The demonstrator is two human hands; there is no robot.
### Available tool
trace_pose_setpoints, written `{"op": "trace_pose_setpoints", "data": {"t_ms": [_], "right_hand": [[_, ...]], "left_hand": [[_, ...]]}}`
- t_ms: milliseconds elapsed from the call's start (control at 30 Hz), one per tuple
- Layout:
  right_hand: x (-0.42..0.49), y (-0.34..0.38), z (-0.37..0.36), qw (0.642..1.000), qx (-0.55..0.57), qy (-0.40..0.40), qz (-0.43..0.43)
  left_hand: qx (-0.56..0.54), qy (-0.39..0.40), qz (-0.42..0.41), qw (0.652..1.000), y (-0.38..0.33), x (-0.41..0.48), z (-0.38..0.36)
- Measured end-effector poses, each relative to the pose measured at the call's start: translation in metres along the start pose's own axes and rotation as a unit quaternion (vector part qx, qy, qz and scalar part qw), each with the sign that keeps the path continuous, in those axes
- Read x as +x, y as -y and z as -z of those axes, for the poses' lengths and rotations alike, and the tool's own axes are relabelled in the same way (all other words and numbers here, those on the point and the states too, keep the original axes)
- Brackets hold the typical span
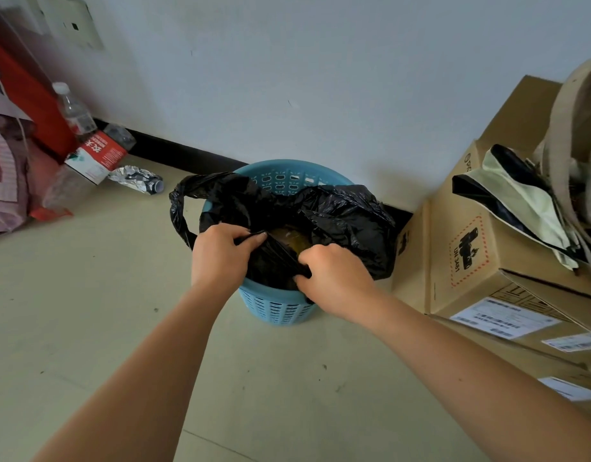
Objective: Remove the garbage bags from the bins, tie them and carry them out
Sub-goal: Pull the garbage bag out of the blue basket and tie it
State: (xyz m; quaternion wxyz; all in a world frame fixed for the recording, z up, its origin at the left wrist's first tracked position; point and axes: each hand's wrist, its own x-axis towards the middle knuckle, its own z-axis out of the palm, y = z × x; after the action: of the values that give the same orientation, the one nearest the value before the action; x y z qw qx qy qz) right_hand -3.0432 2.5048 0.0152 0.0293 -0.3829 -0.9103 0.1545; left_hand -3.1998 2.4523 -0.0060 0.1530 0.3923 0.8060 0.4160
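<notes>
Both hands grasp crinkled black plastic garbage bag [337, 215]: left hand [220, 255], right hand [334, 278]; gather rim evenly, lift straight from perforated blue plastic bin [277, 308].

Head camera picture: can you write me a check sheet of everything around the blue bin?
Surface: pale tiled floor, a few dark specks.
Job's things: black plastic garbage bag sits untied in the round blue plastic slotted bin.
Clutter: clear plastic bottle, red-and-white carton, crumpled silver wrapper, all by the wall.
Hands: left hand and right hand both grip the bag's near edge.
Cables: nothing seen.
Surroundings: white wall; brown cardboard boxes right of the bin.
</notes>
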Motion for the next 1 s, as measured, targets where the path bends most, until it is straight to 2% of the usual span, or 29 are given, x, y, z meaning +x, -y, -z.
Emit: {"op": "trace_pose_setpoints", "data": {"t_ms": [133, 200, 267, 400, 500, 533, 600, 667, 733, 867, 1000], "right_hand": [[0.000, -0.001, 0.019, 0.990, -0.140, -0.005, 0.020], [-0.001, -0.007, 0.022, 0.981, -0.192, -0.030, -0.006], [0.001, -0.017, 0.023, 0.973, -0.220, -0.046, -0.053], [0.007, -0.039, 0.027, 0.967, -0.192, -0.054, -0.160], [0.014, -0.056, 0.027, 0.963, -0.045, -0.047, -0.263], [0.018, -0.060, 0.026, 0.953, 0.026, -0.037, -0.299], [0.023, -0.065, 0.025, 0.940, 0.082, -0.025, -0.329], [0.026, -0.063, 0.023, 0.951, 0.015, -0.038, -0.307], [0.026, -0.059, 0.022, 0.958, -0.072, -0.074, -0.269], [0.026, -0.056, 0.023, 0.951, -0.045, -0.095, -0.290], [0.030, -0.056, 0.026, 0.945, -0.050, -0.053, -0.319]], "left_hand": [[0.000, 0.017, -0.007, 1.000, 0.005, 0.002, -0.001], [-0.004, 0.023, -0.008, 1.000, 0.009, 0.004, -0.003], [0.037, 0.031, -0.017, 0.999, 0.011, 0.005, -0.005], [0.132, 0.030, -0.038, 0.990, 0.018, 0.003, -0.006], [0.137, -0.072, -0.057, 0.986, 0.018, -0.002, -0.006], [0.120, -0.112, -0.038, 0.986, 0.016, -0.004, -0.006], [0.034, -0.125, 0.082, 0.988, 0.015, -0.001, -0.004], [-0.063, -0.079, 0.217, 0.971, 0.022, 0.010, -0.003], [-0.073, -0.021, 0.253, 0.965, 0.026, 0.013, -0.005], [0.033, 0.013, 0.158, 0.987, 0.013, 0.000, -0.016], [0.135, -0.001, 0.081, 0.987, 0.009, -0.002, -0.014]]}}
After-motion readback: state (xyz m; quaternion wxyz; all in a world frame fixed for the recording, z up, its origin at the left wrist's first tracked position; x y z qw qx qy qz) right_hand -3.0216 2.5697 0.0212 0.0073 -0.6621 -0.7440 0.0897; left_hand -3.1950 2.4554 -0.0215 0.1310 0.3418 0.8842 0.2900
